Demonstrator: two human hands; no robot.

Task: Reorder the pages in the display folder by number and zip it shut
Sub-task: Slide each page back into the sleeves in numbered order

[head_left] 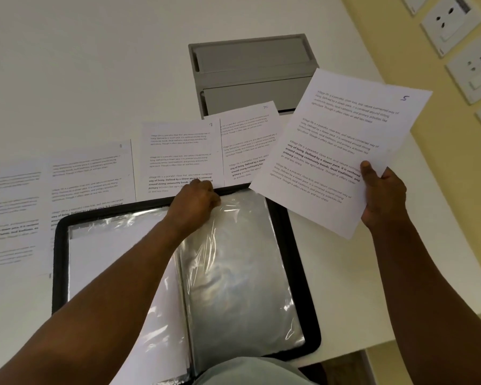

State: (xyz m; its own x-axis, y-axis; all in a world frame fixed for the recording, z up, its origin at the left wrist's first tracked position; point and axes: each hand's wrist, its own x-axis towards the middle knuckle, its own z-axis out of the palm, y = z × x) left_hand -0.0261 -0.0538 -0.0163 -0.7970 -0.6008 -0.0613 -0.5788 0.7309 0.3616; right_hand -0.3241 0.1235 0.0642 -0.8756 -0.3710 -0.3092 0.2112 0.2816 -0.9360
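Observation:
A black display folder (297, 273) lies open on the white table in front of me. Its right side shows an empty clear plastic sleeve (239, 276); the left side holds a blank white sheet (109, 268). My left hand (196, 202) pinches the top edge of the clear sleeve near the spine. My right hand (381, 195) holds page 5 (333, 151) in the air, above and to the right of the folder. Page 9 (181, 154), page 10 (247, 140) and page 8 (92, 173) lie in a row behind the folder.
More printed pages (9, 212) lie at the far left, blurred. A grey recessed cable box (250, 70) sits in the table behind the pages. Wall sockets (453, 20) line the yellow wall at the right. The table's edge runs along the right and front.

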